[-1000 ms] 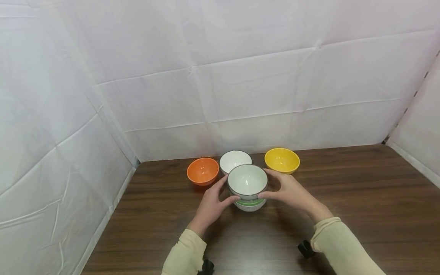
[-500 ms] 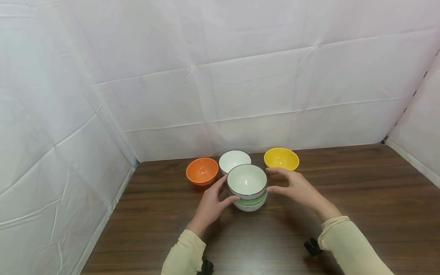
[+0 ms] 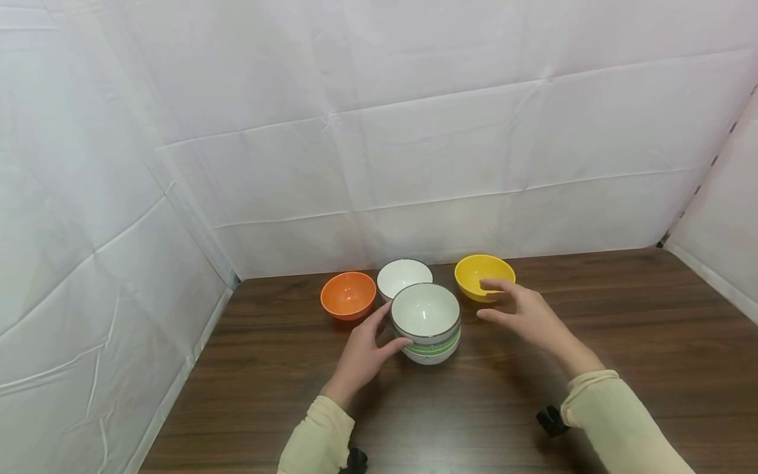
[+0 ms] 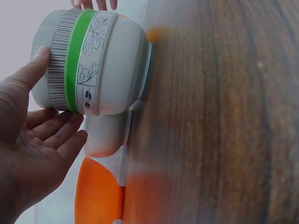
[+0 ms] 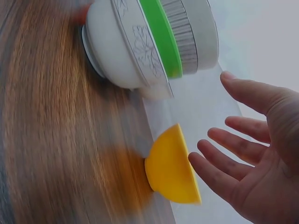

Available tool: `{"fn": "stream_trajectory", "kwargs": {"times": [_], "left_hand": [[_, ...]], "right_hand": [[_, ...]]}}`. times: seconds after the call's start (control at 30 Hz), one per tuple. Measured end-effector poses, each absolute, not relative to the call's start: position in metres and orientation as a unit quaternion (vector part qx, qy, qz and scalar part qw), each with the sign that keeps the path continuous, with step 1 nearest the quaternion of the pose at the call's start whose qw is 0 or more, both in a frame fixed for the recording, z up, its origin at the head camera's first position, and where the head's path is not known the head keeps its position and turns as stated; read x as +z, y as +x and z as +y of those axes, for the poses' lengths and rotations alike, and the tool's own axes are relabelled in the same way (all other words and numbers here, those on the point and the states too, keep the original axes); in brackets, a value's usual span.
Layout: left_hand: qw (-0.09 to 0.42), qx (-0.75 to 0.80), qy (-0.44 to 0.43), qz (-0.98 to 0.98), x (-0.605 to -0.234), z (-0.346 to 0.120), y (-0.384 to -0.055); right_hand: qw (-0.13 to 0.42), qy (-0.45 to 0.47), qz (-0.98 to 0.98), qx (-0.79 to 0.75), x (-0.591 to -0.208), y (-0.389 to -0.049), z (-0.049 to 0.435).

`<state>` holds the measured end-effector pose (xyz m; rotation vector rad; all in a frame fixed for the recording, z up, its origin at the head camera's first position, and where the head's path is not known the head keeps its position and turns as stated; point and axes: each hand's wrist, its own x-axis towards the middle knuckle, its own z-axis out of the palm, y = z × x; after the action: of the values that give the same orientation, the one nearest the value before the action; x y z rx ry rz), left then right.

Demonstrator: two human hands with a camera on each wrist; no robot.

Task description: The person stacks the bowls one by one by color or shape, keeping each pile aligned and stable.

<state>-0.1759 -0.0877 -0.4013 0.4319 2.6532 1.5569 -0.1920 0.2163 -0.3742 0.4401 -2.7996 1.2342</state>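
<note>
A stack of bowls stands on the table: a pale bowl with a dark rim (image 3: pixel 426 309) on top, a green band (image 4: pixel 74 60) below it, and a white leaf-patterned bowl (image 4: pixel 124 60) at the bottom. My left hand (image 3: pixel 362 352) holds the left side of the stack's upper part, thumb in front and fingers around the side. To the right of the stack, my right hand (image 3: pixel 527 322) is in the air with fingers spread and nothing in them. It is nearest the yellow bowl (image 3: pixel 476 270), part of which it hides in the head view.
Behind the stack is another white bowl (image 3: pixel 404 276), partly hidden by it. An orange bowl (image 3: pixel 348 295) sits to that bowl's left. White sheeting (image 3: pixel 426 158) rises behind the dark wooden table (image 3: pixel 438 421) and along its sides.
My right hand has let go of the stack's top bowl and moved right and slightly away, toward the yellow bowl. My left hand and the stack have kept their places.
</note>
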Motion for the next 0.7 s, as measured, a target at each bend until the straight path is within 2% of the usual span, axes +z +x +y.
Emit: {"fn": "stream_trajectory", "kwargs": {"times": [0.47,0.7], "left_hand": [[0.019,0.502,0.140,0.853,-0.402,-0.088,-0.177],[0.021,0.502,0.141,0.853,-0.402,-0.088,-0.177]], "right_hand": [[0.056,0.111,-0.915,0.384,-0.374,-0.199,0.235],[0.052,0.078,-0.910,0.403,-0.375,-0.205,0.243]]}}
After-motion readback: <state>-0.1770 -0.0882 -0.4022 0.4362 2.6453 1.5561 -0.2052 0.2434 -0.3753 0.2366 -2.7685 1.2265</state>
